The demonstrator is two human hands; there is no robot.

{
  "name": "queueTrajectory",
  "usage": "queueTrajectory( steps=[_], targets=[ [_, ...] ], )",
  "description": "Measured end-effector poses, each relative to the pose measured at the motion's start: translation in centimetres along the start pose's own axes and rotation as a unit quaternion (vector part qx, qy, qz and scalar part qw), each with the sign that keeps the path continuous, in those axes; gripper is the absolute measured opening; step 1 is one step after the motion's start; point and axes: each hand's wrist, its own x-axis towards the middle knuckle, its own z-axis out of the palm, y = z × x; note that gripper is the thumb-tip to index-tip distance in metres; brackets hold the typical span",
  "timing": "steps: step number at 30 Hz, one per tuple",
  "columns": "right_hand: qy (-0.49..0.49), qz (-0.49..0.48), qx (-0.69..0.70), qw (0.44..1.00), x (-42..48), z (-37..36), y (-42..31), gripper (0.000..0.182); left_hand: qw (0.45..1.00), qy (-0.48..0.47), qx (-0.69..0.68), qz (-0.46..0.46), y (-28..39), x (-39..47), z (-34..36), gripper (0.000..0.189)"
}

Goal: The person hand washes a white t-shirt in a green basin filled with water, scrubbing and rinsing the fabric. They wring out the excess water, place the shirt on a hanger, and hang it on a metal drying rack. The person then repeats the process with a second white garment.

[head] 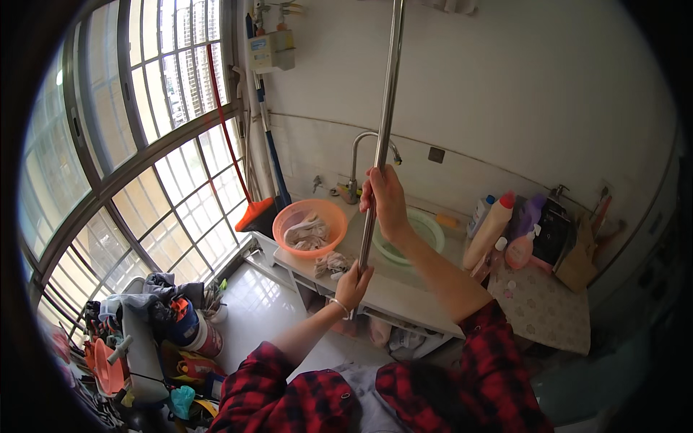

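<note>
A long shiny metal pole (387, 103) stands nearly upright in front of me, its top running out of view. My right hand (385, 201) is closed around its middle. Lower down, near its bottom end, my left hand (352, 286) grips the same pole. Behind my right hand, a pale green basin (436, 238) with liquid sits in the sink area under a curved metal faucet (354, 157). An orange plastic basin (341, 238) to the left holds wet-looking cloth (307, 234). A crumpled cloth (331, 264) lies on the counter beside it.
Bottles (490, 230) and a pink pump bottle (520, 251) crowd the right of the counter. An orange broom (254, 214) and a blue-handled pole (275, 162) lean in the corner by the barred window (178, 162). A grey bin (142, 346) and a paint bucket (203, 335) stand lower left.
</note>
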Motion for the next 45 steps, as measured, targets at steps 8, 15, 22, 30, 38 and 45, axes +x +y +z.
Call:
queueTrajectory(
  steps=[8, 15, 22, 30, 38, 45],
  targets=[
    [-0.097, 0.006, 0.049, 0.994, -3.4, 3.0, -3.3, 0.024, 0.975, -0.086, 0.146, -0.141, -12.9, -8.6, 0.4, 0.033],
    [-0.074, 0.028, 0.063, 0.995, -1.4, 2.1, -6.0, 0.021, 0.979, -0.122, 0.117, -0.114, -11.7, -7.2, 0.1, 0.029],
    [-0.03, -0.103, -0.015, 0.994, 9.6, -0.4, -11.5, 0.043, 0.998, 0.004, -0.061, 0.003, -4.7, -3.5, 1.9, 0.022],
    [-0.031, -0.015, 0.036, 0.999, 5.5, 0.0, -6.0, 0.036, 0.983, 0.079, -0.165, 0.024, 9.6, 3.3, -1.3, 0.034],
    [0.059, -0.042, -0.04, 0.997, 8.5, 2.0, -10.6, 0.023, 0.933, -0.111, -0.34, -0.036, 15.5, 5.0, -3.3, 0.043],
    [0.072, -0.074, -0.064, 0.993, 10.9, 2.4, -12.4, 0.024, 0.877, -0.231, -0.421, -0.028, 17.7, 6.7, -4.7, 0.048]
  ],
)
